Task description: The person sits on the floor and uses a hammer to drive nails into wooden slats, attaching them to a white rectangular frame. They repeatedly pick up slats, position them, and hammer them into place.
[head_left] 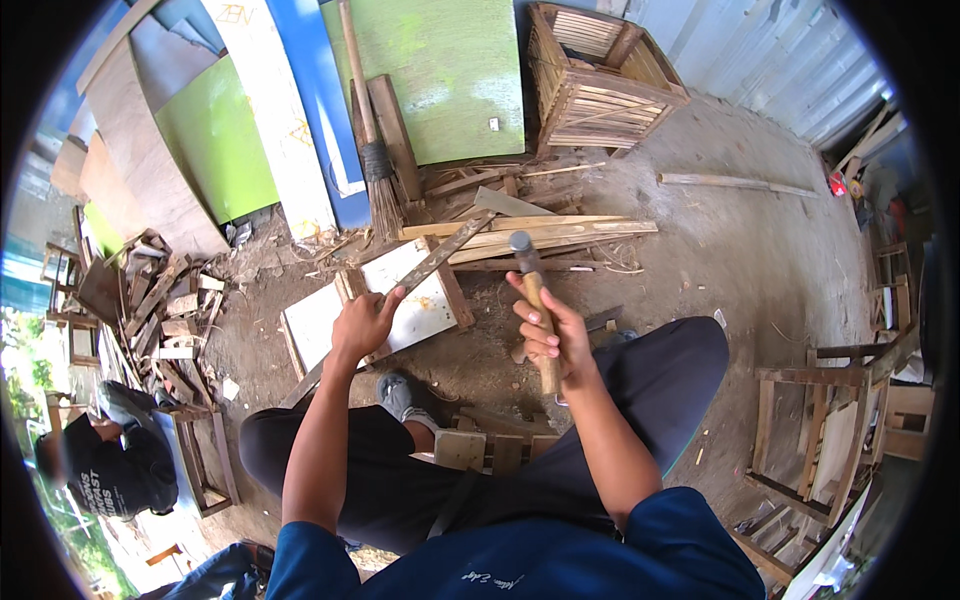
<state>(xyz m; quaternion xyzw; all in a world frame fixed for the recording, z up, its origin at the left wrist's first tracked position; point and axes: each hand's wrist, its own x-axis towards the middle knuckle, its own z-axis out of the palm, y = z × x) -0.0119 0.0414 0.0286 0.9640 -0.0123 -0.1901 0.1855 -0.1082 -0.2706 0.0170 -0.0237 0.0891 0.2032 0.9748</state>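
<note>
My right hand (556, 338) is closed around the wooden handle of a hammer (540, 310), its grey metal head tilted up and away from me. My left hand (364, 324) has its fingers round a long, worn wooden strip (445, 252), which slants from near my left knee toward the far right. Under and beside the strip lies a white panel (408, 318) with wooden battens along its edges. The hammer head is apart from both strip and panel. Part of the strip is hidden by my left hand and forearm.
Scrap wood (165, 310) is heaped at left, with a seated person (110, 465) below it. Loose planks (560, 238) and a stick broom (380, 185) lie beyond the panel. A slatted crate (605, 95) stands far back; a wooden chair frame (820, 425) stands at right.
</note>
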